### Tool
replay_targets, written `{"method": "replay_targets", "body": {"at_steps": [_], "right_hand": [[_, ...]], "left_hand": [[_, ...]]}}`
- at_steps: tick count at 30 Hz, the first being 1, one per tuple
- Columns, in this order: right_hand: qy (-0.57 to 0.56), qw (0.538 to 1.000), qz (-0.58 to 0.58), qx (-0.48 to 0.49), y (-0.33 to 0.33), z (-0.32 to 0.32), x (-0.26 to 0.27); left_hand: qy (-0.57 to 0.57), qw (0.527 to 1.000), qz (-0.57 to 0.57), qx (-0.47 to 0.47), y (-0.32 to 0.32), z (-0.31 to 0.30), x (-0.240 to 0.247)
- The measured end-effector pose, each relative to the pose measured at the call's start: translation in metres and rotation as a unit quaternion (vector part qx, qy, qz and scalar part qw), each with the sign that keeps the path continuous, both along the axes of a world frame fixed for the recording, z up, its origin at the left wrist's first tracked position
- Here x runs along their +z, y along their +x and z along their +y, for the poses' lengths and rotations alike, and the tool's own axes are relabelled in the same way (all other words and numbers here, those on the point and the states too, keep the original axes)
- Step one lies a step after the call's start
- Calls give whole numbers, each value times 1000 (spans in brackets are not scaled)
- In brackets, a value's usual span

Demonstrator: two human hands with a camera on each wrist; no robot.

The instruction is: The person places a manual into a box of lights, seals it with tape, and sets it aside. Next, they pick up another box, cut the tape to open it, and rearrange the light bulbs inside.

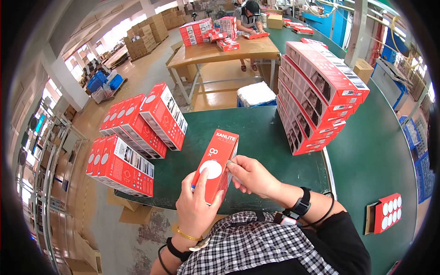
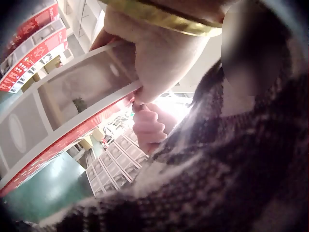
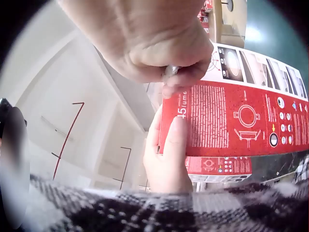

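Note:
Over the green table's front edge, my left hand (image 1: 198,206) grips a long red carton (image 1: 214,153) marked XANLITE and 8x, with a white circle on its face. The carton is tilted, its printed end pointing away from me. At the carton's right edge is my right hand (image 1: 255,176), its fingers curled and the thumb against the index finger. In the right wrist view, a small clear, shiny piece (image 3: 171,71) shows between those fingers, close over the carton's white-and-red side (image 3: 217,116). The left thumb (image 3: 175,140) lies along that side.
Similar cartons (image 1: 130,160) stand grouped at the left of the green table (image 1: 256,126). A tall stack of cartons (image 1: 316,96) rises at the right. Another red box (image 1: 387,213) lies far right. Beyond, a person (image 1: 250,20) works at a brown table (image 1: 229,54).

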State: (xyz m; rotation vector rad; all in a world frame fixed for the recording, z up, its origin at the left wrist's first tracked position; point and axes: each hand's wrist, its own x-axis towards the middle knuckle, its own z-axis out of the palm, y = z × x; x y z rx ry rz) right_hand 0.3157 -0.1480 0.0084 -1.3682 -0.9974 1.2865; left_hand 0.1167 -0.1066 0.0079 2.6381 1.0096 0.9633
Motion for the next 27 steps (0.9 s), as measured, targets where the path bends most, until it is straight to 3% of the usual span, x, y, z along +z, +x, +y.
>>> {"method": "replay_targets", "body": {"at_steps": [7,14,18,20,23,25,27], "right_hand": [[1,987,-87,132,15,-3,11],[-18,977,-95,188,28,1,21],[-31,978,-102,180,22,5,19],[-59,982,141,111,13,5,10],[-63,979,184,54,4,3,9],[-43,990,117,58,6,4,9],[30,993,-112,-3,12,3,15]], "left_hand": [[-4,1000,-5,-17,0,8,1],[-12,999,-4,-36,-3,12,2],[-76,991,12,-111,-13,42,9],[-127,979,16,-159,-15,58,13],[-99,976,31,-192,-16,71,14],[-113,974,27,-192,-16,75,13],[-126,973,20,-193,-16,80,14]]}}
